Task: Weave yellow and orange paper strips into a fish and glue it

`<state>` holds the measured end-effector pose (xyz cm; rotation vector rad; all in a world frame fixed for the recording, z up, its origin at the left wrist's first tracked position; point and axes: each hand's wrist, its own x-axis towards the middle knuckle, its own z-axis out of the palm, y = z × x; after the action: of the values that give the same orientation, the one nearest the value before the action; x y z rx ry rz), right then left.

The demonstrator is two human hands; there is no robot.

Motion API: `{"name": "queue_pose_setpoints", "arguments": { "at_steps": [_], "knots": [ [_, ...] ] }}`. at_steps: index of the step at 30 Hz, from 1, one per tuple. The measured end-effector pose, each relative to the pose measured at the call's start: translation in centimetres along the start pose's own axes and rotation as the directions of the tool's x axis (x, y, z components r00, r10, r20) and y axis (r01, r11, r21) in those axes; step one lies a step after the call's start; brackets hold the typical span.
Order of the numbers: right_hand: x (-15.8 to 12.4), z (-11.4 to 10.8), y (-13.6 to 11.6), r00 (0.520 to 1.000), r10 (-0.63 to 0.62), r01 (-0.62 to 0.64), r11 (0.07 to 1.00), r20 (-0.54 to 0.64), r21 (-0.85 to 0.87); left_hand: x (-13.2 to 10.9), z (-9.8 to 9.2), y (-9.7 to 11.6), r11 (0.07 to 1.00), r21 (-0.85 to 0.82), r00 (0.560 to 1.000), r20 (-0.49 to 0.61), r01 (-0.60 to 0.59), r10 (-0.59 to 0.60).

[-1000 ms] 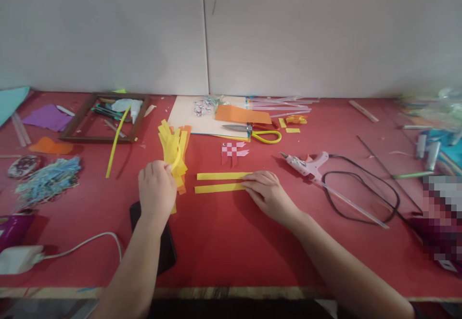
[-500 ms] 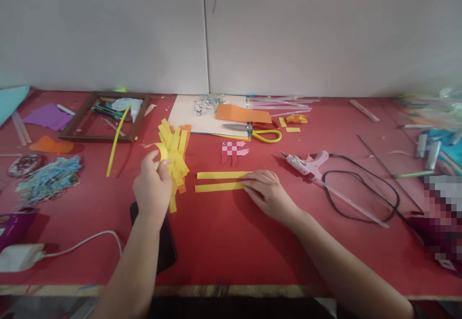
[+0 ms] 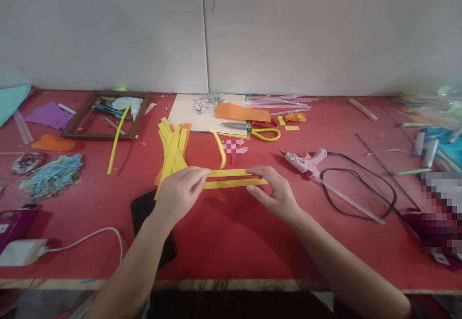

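My left hand (image 3: 184, 189) is closed, pinching a curved yellow paper strip (image 3: 219, 148) that rises away from its fingertips. Two more yellow strips (image 3: 236, 183) lie side by side on the red table, running between my hands. At their right end is my right hand (image 3: 274, 191), thumb and fingers apart, the fingertips by the upper strip. A pile of yellow and orange strips (image 3: 172, 148) sits left of centre, partly behind my left hand. Just beyond the two strips lies a woven pink checkered paper fish (image 3: 231, 148), partly crossed by the raised strip.
Scissors (image 3: 265, 133) with yellow handles rest by an orange paper piece (image 3: 241, 112). A pink glue gun (image 3: 305, 162) with a looped black cord lies at right. A dark phone (image 3: 144, 208) sits under my left forearm. A wooden frame (image 3: 135, 126) stands back left.
My left hand has moved right from the pile, carrying a yellow strip to the two laid strips. My right hand has shifted slightly right and its fingers have spread.
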<state>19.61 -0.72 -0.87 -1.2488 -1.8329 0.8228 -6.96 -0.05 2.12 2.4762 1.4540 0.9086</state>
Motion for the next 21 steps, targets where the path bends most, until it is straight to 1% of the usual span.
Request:
{"name": "queue_pose_setpoints", "arguments": {
  "at_steps": [1,2,3,4,5,6,7,8,10,12,14,17,19,21],
  "knots": [
    [-0.1,0.1,-0.3,0.997,0.073,-0.077,0.985,0.033,0.156,0.0,0.0,0.6,0.998,-0.027,0.998,0.035,-0.06,0.061],
    [-0.1,0.2,-0.6,0.987,0.139,-0.157,0.937,0.078,0.313,0.0,0.0,1.2,0.993,-0.044,0.992,0.057,-0.108,0.111],
    [-0.2,0.3,-0.9,0.973,0.195,-0.23,0.865,0.123,0.445,-0.1,0.0,1.7,0.988,-0.053,0.985,0.079,-0.147,0.151],
    [-0.2,0.3,-1.1,0.956,0.247,-0.295,0.79,0.161,0.538,-0.2,0.0,2.1,0.982,-0.053,0.978,0.094,-0.183,0.187],
    [-0.3,0.4,-1.4,0.937,0.296,-0.348,0.729,0.187,0.59,-0.2,0.0,2.4,0.976,-0.048,0.97,0.111,-0.212,0.216],
    [-0.4,0.4,-1.6,0.918,0.346,-0.389,0.689,0.195,0.611,-0.4,0.1,2.5,0.971,-0.039,0.963,0.127,-0.236,0.239],
    [-0.5,0.3,-1.7,0.901,0.391,-0.42,0.672,0.19,0.609,-0.5,0.1,2.6,0.966,-0.028,0.956,0.143,-0.256,0.258],
    [-0.6,0.2,-1.8,0.889,0.424,-0.438,0.681,0.172,0.587,-0.7,0.1,2.5,0.962,-0.019,0.949,0.161,-0.271,0.27],
    [-1.1,-0.2,-1.8,0.884,0.453,-0.45,0.755,0.118,0.477,-1.1,0.2,2.1,0.96,-0.01,0.938,0.209,-0.281,0.277],
    [-1.7,-0.5,-1.6,0.899,0.435,-0.432,0.855,0.056,0.286,-1.5,0.3,1.6,0.96,-0.009,0.925,0.262,-0.281,0.274],
    [-2.3,-0.7,-1.3,0.922,0.388,-0.387,0.92,-0.002,0.066,-1.8,0.4,1.1,0.96,-0.015,0.911,0.311,-0.279,0.269],
    [-3.3,-0.6,-0.5,0.957,0.284,-0.292,0.937,-0.068,-0.192,-2.1,0.5,0.6,0.961,-0.013,0.895,0.362,-0.276,0.262],
    [-3.8,-0.5,0.1,0.971,0.215,-0.236,0.927,-0.102,-0.292,-2.2,0.4,0.3,0.96,-0.006,0.887,0.381,-0.28,0.261],
    [-4.2,-0.5,0.6,0.977,0.13,-0.187,0.903,-0.17,-0.387,-2.3,0.2,0.0,0.961,0.011,0.889,0.382,-0.277,0.252]
  ]
}}
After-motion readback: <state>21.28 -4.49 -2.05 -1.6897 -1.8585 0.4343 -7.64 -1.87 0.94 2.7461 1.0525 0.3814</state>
